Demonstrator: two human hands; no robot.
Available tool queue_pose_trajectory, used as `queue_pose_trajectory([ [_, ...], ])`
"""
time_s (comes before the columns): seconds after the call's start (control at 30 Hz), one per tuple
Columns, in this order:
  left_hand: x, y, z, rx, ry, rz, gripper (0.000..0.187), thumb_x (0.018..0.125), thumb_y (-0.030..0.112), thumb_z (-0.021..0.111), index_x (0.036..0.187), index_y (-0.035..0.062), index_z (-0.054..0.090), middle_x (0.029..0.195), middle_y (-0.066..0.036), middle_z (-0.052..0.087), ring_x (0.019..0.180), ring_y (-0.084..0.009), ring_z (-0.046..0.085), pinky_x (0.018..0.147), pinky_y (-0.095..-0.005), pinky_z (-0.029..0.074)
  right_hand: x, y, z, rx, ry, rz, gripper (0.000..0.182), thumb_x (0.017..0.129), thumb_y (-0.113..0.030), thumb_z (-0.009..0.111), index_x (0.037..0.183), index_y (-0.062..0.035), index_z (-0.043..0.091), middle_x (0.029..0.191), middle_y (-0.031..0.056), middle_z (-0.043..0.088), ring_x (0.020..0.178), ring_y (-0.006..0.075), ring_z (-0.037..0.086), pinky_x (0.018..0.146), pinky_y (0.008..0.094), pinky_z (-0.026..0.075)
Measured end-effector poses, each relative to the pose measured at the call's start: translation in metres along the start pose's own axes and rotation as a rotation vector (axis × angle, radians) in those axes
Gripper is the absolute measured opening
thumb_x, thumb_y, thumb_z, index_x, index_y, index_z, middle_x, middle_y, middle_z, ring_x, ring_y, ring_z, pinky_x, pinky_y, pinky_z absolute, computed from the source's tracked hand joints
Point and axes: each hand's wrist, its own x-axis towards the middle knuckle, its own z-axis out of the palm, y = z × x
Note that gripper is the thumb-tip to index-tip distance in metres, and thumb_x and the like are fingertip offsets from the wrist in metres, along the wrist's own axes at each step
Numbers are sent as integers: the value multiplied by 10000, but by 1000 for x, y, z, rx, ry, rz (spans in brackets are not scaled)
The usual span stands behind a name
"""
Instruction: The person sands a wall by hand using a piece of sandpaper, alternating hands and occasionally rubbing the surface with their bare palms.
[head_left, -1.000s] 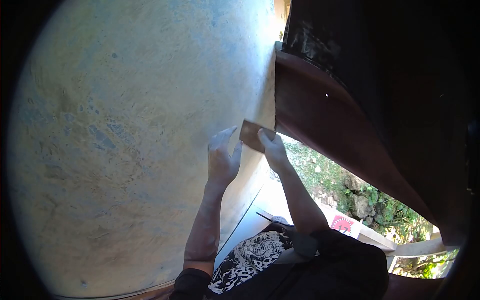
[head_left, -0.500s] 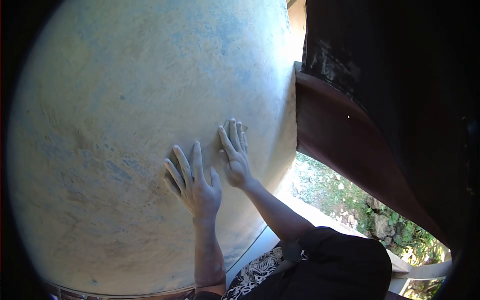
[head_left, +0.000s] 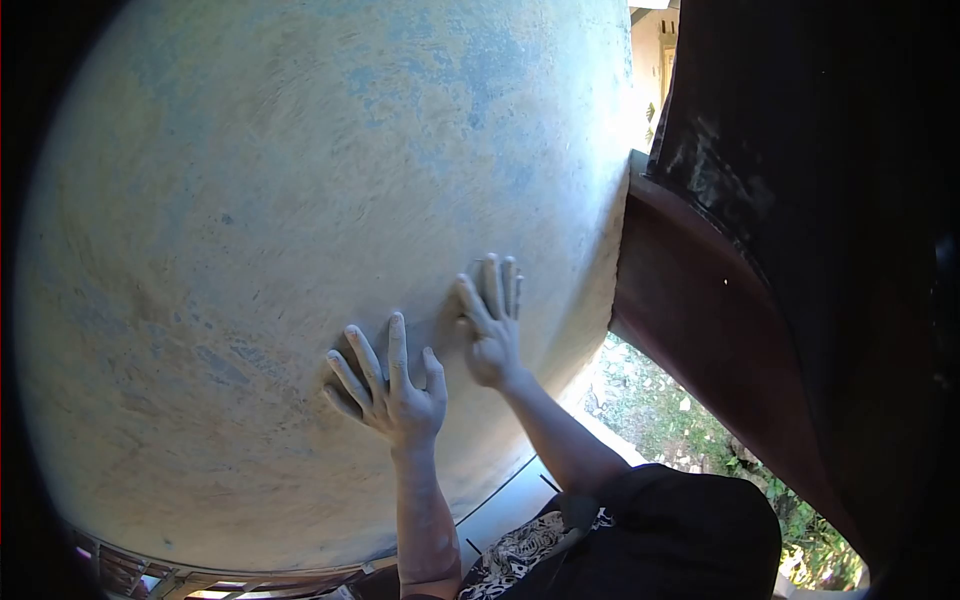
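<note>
A broad pale grey surface (head_left: 260, 250), patched with blue and looking curved in this view, fills most of the picture. My left hand (head_left: 400, 385) lies on it with fingers spread and nothing seen in it. Up and to the right, my right hand (head_left: 490, 320) presses against the same surface, fingers stretched out. A thin grey piece like sandpaper (head_left: 479, 264) barely shows at its fingertips; most of it is hidden under the hand. Pale dust coats both hands.
A dark red-brown panel (head_left: 690, 280) and black sheeting (head_left: 800, 150) hang close on the right. Below them, stony ground with plants (head_left: 670, 400) shows through a gap. Slatted framework (head_left: 130, 575) runs along the bottom left. Part of a building (head_left: 655, 50) is at top right.
My right hand has shifted right and slightly down in the view, and the thin piece shows less. My left hand sits a little lower. The panel and sheeting have moved right as the view shifted.
</note>
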Motion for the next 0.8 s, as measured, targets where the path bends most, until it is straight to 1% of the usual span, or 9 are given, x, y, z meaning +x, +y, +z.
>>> queue_pose_trajectory([
  [0.07,0,-2,4,6,32,11,647,930,383,716,1559,294,590,1731,-165,364,1634,-438,200,1291,-628,39,-1,51,-5,-44,67,86,580,1136,-211,378,1700,-105,294,1805,170,74,1664,380,-32,1324,527,-39],
  [0.13,-3,-2,4,26,32,20,636,936,398,708,1552,284,598,1734,-177,352,1637,-440,187,1290,-626,32,16,95,-11,246,217,399,584,1140,-209,361,1706,-96,269,1805,174,63,1664,376,-26,1333,481,-17],
  [0.23,-7,7,10,40,28,-33,636,943,402,701,1556,276,593,1740,-187,332,1641,-440,170,1291,-622,27,56,89,-31,200,312,675,599,1139,-199,367,1715,-108,234,1804,178,50,1662,375,-32,1336,448,-10],
  [0.4,-8,12,5,4,-1,-70,644,951,372,711,1570,260,575,1752,-188,301,1646,-434,143,1289,-623,36,38,-9,-12,61,95,206,633,1112,-161,408,1716,-110,224,1807,161,27,1660,380,-50,1327,515,-68],
  [0.5,-7,11,-1,-34,-17,-46,659,942,345,731,1576,264,568,1755,-175,300,1648,-427,141,1287,-625,48,-9,22,-2,-47,-65,-25,657,1086,-268,505,1705,-173,304,1811,148,48,1653,433,-48,1317,570,-61],
  [0.6,-8,6,-5,-61,-50,-24,681,922,330,752,1575,284,567,1757,-157,306,1646,-420,152,1287,-625,64,-1,92,-2,158,163,201,568,1122,-237,467,1673,-137,374,1805,144,103,1657,399,45,1336,513,-5],
  [0.67,-8,4,-9,-74,-79,-25,693,910,329,762,1575,298,567,1757,-147,309,1645,-418,161,1287,-624,73,26,131,-10,280,380,485,577,1142,-208,393,1701,-122,279,1803,157,81,1661,347,42,1345,464,4],
  [0.77,-8,5,-11,-91,-99,-14,706,897,326,770,1573,318,568,1757,-140,313,1642,-416,174,1285,-625,89,69,101,-35,207,352,784,581,1144,-138,340,1699,-29,208,1800,191,37,1666,322,-30,1344,411,6],
  [0.8,-8,6,-9,-97,-92,-20,709,893,325,771,1573,319,568,1757,-138,315,1642,-415,175,1283,-626,97,78,74,-38,287,330,649,586,1142,-139,348,1704,-46,209,1799,195,48,1666,332,-22,1342,432,1],
])
